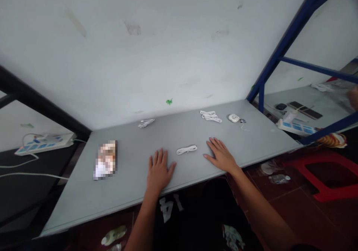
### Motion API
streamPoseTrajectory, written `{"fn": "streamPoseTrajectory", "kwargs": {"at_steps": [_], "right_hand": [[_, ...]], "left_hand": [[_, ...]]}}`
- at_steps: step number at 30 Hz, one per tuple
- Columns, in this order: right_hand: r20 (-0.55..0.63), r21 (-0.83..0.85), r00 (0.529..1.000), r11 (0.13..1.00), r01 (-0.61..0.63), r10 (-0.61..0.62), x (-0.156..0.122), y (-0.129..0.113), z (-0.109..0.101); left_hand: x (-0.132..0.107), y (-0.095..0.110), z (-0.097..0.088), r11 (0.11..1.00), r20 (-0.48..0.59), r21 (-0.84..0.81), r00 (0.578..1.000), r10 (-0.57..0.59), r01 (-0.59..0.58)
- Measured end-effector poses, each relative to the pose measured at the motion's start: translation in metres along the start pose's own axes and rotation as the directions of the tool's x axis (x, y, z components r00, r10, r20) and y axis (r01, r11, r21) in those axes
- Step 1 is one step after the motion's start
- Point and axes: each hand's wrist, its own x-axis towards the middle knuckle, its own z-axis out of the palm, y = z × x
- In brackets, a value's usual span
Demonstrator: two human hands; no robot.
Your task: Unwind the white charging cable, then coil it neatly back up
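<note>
My left hand (159,170) and my right hand (220,155) lie flat on a grey tabletop (134,191), fingers spread, holding nothing. Between them sits a coiled white cable (187,149), touching neither hand. Farther back are a tangle of white earphones (146,123), a bundled white cable (211,116) and a small white round case (233,118). A pixelated, unreadable flat object (105,160) lies left of my left hand.
A blue metal frame (291,46) rises at the right, a black one (30,98) at the left, with a white wall (156,46) behind the table. White power strips (44,145) (296,128) lie beyond both sides. A red stool (321,172) stands on the floor at right.
</note>
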Motion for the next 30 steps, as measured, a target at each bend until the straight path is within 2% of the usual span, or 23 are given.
{"fn": "streamPoseTrajectory", "kwargs": {"at_steps": [30], "right_hand": [[-0.011, 0.015, 1.0, 1.0, -0.01, 0.011, -0.0002, -0.0001, -0.0008]], "left_hand": [[0.0, -0.0014, 0.0021, 1.0, -0.018, 0.0, 1.0, 0.007, -0.007]]}}
